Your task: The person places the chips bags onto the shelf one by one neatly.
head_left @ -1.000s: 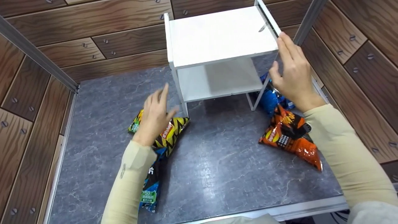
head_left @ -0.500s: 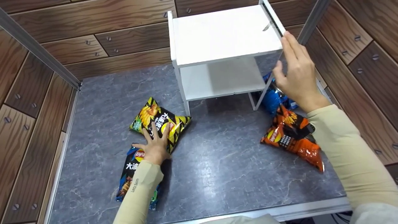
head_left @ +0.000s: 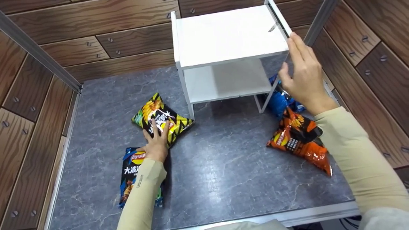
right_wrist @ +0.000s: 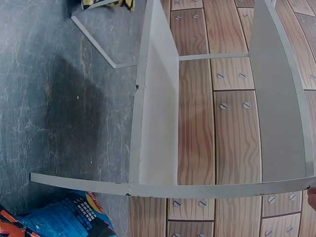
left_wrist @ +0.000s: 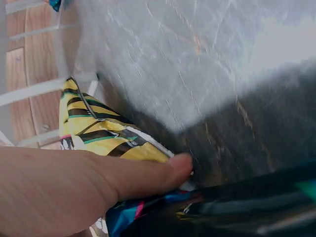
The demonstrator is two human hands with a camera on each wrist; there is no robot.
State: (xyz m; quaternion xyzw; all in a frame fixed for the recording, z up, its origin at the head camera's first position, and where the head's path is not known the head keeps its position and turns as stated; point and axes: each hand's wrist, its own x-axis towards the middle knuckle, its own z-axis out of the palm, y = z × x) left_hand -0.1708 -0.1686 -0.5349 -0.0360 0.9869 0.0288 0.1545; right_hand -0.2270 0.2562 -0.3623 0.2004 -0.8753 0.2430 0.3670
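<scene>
My left hand [head_left: 156,145] lies with spread, straight fingers over the lower edge of a yellow and black bag of potato chips [head_left: 147,111]. Just below, a blue and black chip bag [head_left: 126,179] is partly covered by that hand and its sleeve. In the left wrist view the thumb [left_wrist: 143,175] stretches between the yellow bag [left_wrist: 94,123] and the dark blue one [left_wrist: 237,212]. My right hand [head_left: 303,72] touches the right top rail of a white two-tier shelf [head_left: 230,38] with extended fingertips. Only a fingertip of it shows in the right wrist view.
An orange chip bag [head_left: 297,143] lies right of the shelf, partly under the right sleeve. Behind it a blue bag [head_left: 278,100] sits beside the shelf's right leg. Wood-patterned walls [head_left: 127,28] enclose the grey marbled tabletop [head_left: 220,153] on three sides.
My left hand has come down from above onto the yellow chip bag, which has shifted slightly away. The blue and black bag has turned a little. The right hand stays at the rail.
</scene>
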